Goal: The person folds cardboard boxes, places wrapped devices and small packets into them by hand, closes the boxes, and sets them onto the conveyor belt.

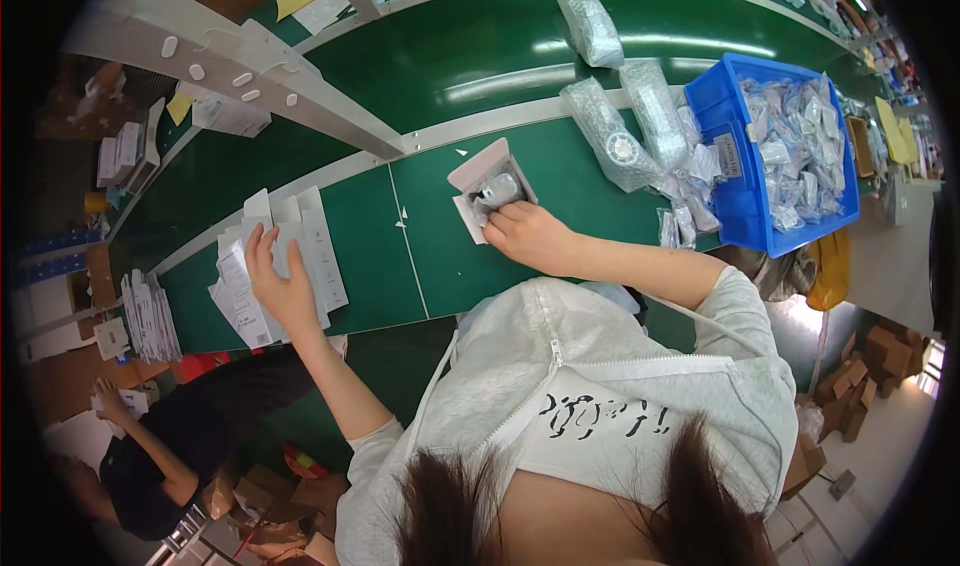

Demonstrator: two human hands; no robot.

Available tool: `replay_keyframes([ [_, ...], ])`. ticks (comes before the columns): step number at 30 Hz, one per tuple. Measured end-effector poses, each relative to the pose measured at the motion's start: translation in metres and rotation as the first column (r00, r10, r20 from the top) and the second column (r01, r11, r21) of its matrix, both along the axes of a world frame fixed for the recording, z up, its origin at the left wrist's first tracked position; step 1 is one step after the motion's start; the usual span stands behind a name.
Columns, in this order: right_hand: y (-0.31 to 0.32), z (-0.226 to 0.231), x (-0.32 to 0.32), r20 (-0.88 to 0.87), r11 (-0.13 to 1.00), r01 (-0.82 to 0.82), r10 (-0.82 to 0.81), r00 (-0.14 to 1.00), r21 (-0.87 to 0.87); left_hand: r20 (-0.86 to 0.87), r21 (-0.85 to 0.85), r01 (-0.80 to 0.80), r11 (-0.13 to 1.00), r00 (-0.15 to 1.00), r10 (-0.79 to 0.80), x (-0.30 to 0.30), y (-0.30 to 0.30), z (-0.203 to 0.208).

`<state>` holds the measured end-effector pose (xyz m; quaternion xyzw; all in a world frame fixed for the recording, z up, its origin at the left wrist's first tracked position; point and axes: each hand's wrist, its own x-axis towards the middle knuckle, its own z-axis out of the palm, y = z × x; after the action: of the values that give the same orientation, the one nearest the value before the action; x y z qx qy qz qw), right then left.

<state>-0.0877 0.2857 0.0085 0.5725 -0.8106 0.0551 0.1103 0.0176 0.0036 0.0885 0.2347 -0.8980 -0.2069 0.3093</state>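
A small white box [480,216] with raised flaps sits on the green bench in front of me. A grey item in clear plastic [498,188] lies inside it, partly covered by my fingers. My right hand [528,238] is closed at the box's near right side, its fingertips over the edge; the thumb is mostly hidden. To the left, my left hand [280,281] is open with fingers spread, above a stack of flat white cartons [318,251] and a printed white sheet [236,291]. Nothing shows between its fingers.
A blue bin [735,201] full of small bagged parts stands at right. Bubble-wrapped packages [655,116] lie beside it, with loose small bags [680,221] nearer. Standing folded papers [150,316] are far left. A metal post [300,86] rises behind. A co-worker's hand [112,403] shows lower left.
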Motion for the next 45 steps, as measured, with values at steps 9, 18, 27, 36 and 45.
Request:
replay_keyframes([
  [9,0.01,0.026,-0.002,0.105,0.909,-0.095,0.15,0.983,-0.405,-0.013,0.118,0.58,0.806,0.812,-0.583,-0.063,0.126,-0.014],
  [18,0.02,0.008,-0.02,0.762,0.69,0.578,-0.057,0.645,-0.436,0.225,0.123,0.473,0.872,0.843,-0.489,-0.078,0.146,-0.041],
  [27,0.023,-0.016,-0.035,0.815,0.791,0.464,0.073,0.575,-0.398,0.233,0.172,0.401,0.9,0.871,-0.433,-0.085,0.15,-0.041],
  [36,-0.003,-0.023,-0.098,0.953,0.739,0.602,0.239,0.185,-0.302,-0.068,0.037,0.139,0.99,0.988,-0.137,-0.053,0.047,-0.003],
  [45,-0.14,-0.017,-0.256,0.739,0.52,0.578,0.168,0.653,-0.629,0.614,-0.304,-0.206,0.93,0.704,0.357,0.043,-0.09,-0.033],
])
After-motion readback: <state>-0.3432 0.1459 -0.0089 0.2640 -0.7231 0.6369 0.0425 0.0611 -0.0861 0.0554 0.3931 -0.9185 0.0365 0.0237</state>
